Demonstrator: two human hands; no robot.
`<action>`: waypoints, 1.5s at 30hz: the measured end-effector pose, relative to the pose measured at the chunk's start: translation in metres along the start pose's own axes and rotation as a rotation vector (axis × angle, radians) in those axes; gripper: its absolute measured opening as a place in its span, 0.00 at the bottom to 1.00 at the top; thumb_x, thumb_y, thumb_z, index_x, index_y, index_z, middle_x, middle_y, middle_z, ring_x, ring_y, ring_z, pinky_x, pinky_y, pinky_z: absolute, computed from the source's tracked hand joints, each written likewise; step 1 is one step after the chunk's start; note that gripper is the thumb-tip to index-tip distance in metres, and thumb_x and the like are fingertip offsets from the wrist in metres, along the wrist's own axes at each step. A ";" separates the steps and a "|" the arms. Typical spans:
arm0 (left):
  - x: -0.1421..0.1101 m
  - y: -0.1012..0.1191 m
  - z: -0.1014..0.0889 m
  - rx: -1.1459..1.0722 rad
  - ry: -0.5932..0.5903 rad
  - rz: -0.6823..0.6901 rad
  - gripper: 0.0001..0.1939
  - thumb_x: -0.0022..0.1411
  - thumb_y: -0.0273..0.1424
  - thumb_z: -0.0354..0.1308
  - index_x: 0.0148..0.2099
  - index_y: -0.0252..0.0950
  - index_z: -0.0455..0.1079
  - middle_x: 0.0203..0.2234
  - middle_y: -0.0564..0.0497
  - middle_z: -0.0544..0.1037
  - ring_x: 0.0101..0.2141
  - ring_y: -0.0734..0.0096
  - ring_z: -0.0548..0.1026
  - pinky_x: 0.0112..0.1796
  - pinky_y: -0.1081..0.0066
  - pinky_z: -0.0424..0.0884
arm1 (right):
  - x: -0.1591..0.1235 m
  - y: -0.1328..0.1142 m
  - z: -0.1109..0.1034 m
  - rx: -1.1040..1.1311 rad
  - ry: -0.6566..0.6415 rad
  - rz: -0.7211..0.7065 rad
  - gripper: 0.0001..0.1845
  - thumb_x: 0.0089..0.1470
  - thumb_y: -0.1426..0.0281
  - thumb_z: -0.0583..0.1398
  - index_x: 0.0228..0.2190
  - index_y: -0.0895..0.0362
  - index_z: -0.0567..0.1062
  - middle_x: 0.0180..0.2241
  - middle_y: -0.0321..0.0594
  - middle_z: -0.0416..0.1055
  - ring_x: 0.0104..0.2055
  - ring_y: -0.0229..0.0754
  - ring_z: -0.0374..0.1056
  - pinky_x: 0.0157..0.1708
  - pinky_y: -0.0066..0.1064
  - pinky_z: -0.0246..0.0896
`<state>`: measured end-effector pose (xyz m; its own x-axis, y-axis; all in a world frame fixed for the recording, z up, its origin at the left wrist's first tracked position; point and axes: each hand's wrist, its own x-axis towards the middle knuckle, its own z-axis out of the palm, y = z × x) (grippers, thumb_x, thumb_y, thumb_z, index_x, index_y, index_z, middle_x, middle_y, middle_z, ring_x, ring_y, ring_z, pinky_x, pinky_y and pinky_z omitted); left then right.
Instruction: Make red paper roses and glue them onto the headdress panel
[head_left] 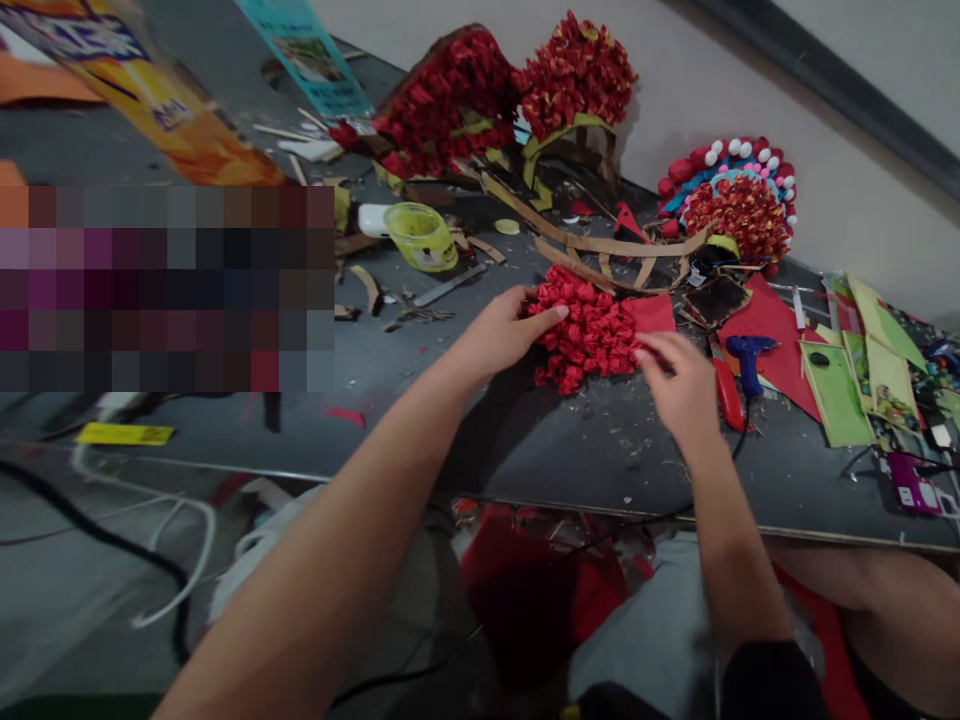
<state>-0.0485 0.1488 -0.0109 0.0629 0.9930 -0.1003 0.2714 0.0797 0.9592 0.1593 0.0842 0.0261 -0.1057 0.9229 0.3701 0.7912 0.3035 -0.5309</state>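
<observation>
1. Red cluster: one, densely bobbled, lying between the two hands on the dark table. Long axis runs roughly from hand to hand, across the body; this left-to-right span appears to be the relation that matters for the handwork.
2. Left hand: the nearer, overlapping the cluster's left end. Thumb laid over the top, fingers at the far-left edge, the end seemingly gripped between them. Forearm reaches in diagonally from the lower left.
3. Right hand: at the cluster's right edge. Thumb and forefinger drawn close together, remaining fingers curled; whether a red bobble is pinched between them cannot be told. Forearm rises steeply from the lower right, wrist bent inward.
4. Red sheet: flat, smooth, adjoining the cluster's right end, just beyond the right fingertips.
5. Cardboard-strip frame: curved, beyond both hands.
6. Blue glue gun: right of the right hand, red-handled tool beside it.
7. Yellow tub: open, beyond and left of the left hand.
</observation>
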 end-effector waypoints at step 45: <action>0.004 -0.006 -0.002 0.056 -0.011 0.042 0.21 0.54 0.44 0.58 0.42 0.32 0.67 0.32 0.47 0.73 0.32 0.65 0.69 0.33 0.68 0.64 | 0.066 0.032 0.004 -0.095 -0.222 -0.048 0.13 0.49 0.80 0.57 0.30 0.55 0.79 0.34 0.38 0.78 0.38 0.40 0.73 0.42 0.35 0.66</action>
<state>-0.0516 0.1526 -0.0164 0.0859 0.9943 -0.0633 0.3218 0.0324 0.9462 0.1750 0.1557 0.0302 -0.2662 0.9405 0.2113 0.8342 0.3346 -0.4384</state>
